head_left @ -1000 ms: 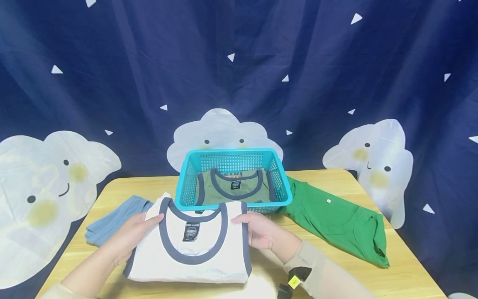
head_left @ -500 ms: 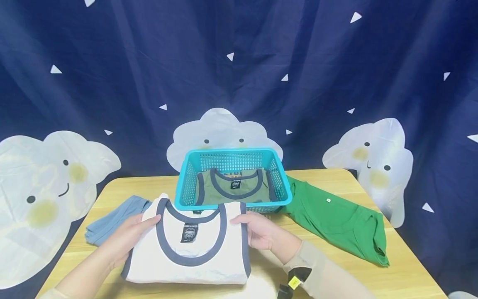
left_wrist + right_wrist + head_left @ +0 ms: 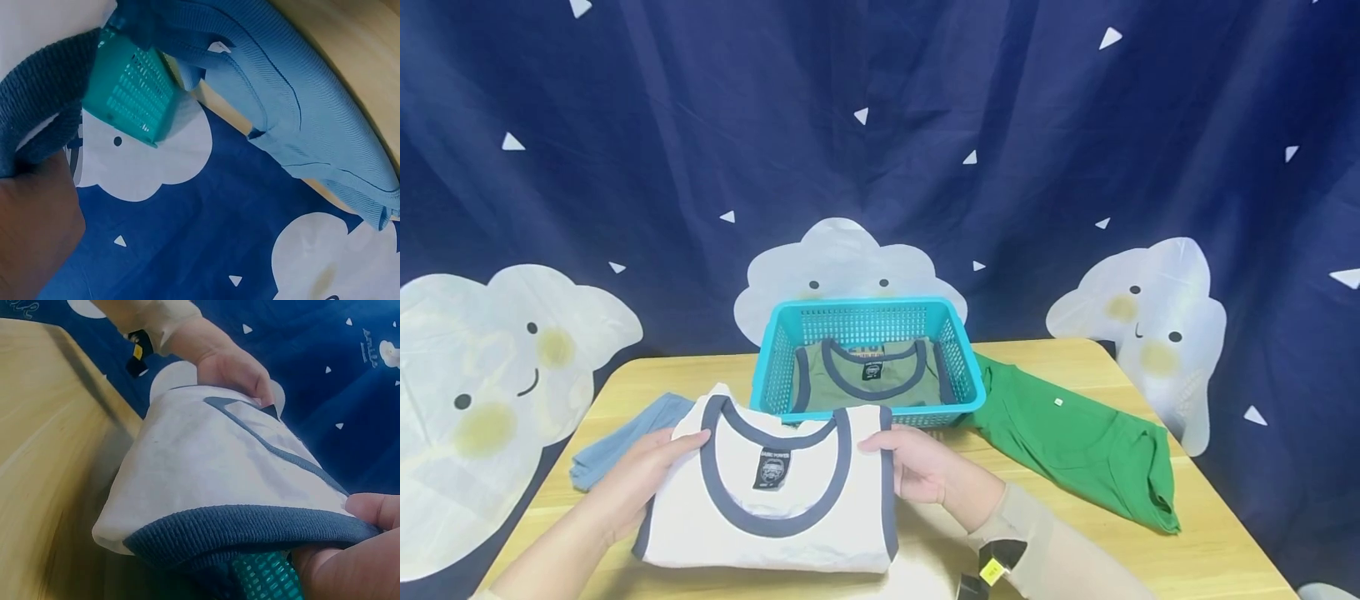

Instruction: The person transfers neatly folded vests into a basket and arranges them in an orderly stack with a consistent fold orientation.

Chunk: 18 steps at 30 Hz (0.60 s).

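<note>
A folded white tank top (image 3: pixel 700 508) with navy trim and a black neck label hangs between both hands, in front of the basket. On its left shoulder, my left hand (image 3: pixel 638 479) pinches the cloth with the thumb on top. My right hand (image 3: pixel 921 467) grips the opposite shoulder at the navy armhole edge; the right wrist view shows thumb and fingers on either side of that trim (image 3: pixel 250 528). Behind the white top, an olive tank top (image 3: pixel 827 385) with navy trim lies folded in the turquoise basket (image 3: pixel 765 367). The white top overlaps the basket's front rim in the head view.
Blue folded clothing (image 3: pixel 617 442) lies on the wooden table (image 3: pixel 685 373) at the left, partly behind the left hand. Folded green clothing (image 3: pixel 1075 450) lies to the right of the basket. A dark blue curtain (image 3: pixel 880 150) with cloud prints hangs behind the table.
The white tank top has shifted slightly left, along with my left hand, and its neckline has spread a little wider. My right hand stays almost in place.
</note>
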Tool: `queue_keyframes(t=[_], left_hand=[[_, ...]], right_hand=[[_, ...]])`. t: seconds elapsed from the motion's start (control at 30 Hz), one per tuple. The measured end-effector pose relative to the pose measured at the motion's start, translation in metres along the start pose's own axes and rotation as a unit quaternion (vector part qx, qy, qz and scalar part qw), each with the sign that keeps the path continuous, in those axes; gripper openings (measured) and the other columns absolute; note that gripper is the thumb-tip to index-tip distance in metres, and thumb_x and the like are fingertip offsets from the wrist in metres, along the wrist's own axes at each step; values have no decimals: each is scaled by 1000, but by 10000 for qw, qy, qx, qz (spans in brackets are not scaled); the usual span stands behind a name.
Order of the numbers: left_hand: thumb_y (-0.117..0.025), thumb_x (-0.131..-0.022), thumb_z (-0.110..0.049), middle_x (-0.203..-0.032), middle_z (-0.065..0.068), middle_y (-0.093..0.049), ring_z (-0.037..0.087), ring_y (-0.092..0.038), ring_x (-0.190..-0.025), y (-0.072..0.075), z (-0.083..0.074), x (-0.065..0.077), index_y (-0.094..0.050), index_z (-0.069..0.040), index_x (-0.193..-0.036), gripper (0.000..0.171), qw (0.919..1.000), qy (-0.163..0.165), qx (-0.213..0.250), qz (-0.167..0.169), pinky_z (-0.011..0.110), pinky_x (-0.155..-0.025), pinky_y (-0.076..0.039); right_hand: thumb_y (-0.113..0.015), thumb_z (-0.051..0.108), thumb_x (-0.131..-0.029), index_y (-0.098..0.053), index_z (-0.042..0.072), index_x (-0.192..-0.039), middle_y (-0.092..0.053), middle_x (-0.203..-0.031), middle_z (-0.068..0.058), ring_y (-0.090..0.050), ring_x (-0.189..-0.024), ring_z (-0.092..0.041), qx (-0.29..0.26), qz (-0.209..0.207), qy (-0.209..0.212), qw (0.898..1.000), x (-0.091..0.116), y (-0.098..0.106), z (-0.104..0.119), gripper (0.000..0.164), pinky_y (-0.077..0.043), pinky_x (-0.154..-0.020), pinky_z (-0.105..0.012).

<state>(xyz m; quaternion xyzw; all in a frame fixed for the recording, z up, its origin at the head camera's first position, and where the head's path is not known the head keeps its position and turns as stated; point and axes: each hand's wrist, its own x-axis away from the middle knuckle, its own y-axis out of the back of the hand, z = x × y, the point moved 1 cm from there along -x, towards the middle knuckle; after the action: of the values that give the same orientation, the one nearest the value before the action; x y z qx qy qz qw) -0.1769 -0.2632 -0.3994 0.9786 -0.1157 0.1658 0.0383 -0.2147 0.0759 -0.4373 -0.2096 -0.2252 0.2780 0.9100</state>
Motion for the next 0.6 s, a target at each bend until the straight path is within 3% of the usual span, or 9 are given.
queue_keyframes(t=[0.6], left_hand=[[-48,-106,-34,-98,5,-75,24,-74,-88,-1,-9,5,-57,-10,-119,28,9986,-286,228,375,41,-76,-61]], right_hand=[[-52,2,-94,-61,7,-119,-73,-105,-4,-70,-95,-16,134,140,167,9997,9,-2,17,27,-59,-81,-31]])
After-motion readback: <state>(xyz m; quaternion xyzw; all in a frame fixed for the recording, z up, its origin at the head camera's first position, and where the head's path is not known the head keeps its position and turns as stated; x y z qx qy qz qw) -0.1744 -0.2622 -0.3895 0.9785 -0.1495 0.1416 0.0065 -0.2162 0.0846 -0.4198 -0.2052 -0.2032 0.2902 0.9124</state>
